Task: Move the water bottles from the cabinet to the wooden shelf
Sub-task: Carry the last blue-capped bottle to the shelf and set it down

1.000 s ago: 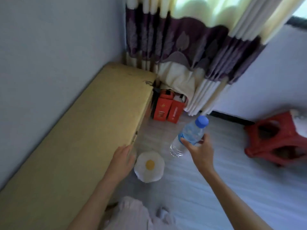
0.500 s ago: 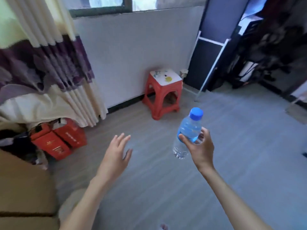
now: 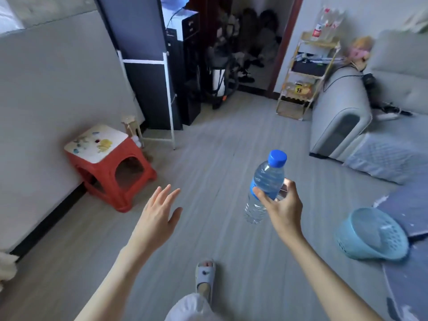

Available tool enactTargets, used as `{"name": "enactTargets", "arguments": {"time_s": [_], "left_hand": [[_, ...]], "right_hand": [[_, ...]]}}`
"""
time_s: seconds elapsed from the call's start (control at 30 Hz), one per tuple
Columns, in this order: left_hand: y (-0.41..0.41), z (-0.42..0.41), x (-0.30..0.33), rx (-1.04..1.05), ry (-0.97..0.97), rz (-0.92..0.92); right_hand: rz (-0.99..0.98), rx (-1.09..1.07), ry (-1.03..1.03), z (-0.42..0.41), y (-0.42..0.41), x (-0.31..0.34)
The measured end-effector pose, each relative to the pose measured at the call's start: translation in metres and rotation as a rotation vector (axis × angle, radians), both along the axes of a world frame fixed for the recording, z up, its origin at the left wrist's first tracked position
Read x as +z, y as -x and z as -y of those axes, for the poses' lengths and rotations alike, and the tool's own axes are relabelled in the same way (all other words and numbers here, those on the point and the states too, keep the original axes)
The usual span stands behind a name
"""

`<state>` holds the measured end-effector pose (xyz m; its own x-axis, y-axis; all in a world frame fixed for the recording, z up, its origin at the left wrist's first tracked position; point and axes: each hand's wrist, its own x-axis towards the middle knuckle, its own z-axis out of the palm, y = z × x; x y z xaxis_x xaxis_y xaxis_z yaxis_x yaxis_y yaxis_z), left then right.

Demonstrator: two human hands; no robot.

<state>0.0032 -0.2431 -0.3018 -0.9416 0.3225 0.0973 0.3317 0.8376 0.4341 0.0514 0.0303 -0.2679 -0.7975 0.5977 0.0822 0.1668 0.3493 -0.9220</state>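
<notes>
Blue-capped water bottle (image 3: 265, 184) gripped mid-body in my right hand (image 3: 281, 208), long axis near upright, cap tilted slightly right. Left hand (image 3: 157, 216) open, empty. Wooden shelf (image 3: 305, 72), probably the far rack, lies ahead-right of the holding hand.

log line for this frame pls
phase: carry | right hand: grips bottle, upright, cap on | left hand: open, empty | shelf: ahead right, not reached

the right hand (image 3: 283, 212) grips a water bottle (image 3: 265, 187), cap tilted up past its fingers (image 3: 261, 195). the left hand (image 3: 157, 218) is spread, empty, a red stool (image 3: 111, 167) beyond its fingertips.
</notes>
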Motion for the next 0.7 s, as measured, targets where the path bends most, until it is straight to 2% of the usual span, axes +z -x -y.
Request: {"name": "enactTargets", "arguments": {"time_s": [0.13,0.27,0.43,0.7], "left_hand": [[0.120,-0.062,-0.007,-0.133,0.044,0.002],[0.220,-0.130,0.013,-0.195,0.000,-0.041],[0.318,-0.218,0.025,-0.308,-0.007,-0.026],[0.463,-0.371,0.010,-0.378,0.012,0.021]], "right_hand": [[0.004,-0.110,-0.007,-0.056,0.080,-0.003],[0.010,-0.193,-0.032,-0.112,0.159,0.012],[0.005,-0.307,-0.028,-0.187,0.244,0.022],[0.032,-0.392,-0.028,-0.327,0.376,-0.001]]}}
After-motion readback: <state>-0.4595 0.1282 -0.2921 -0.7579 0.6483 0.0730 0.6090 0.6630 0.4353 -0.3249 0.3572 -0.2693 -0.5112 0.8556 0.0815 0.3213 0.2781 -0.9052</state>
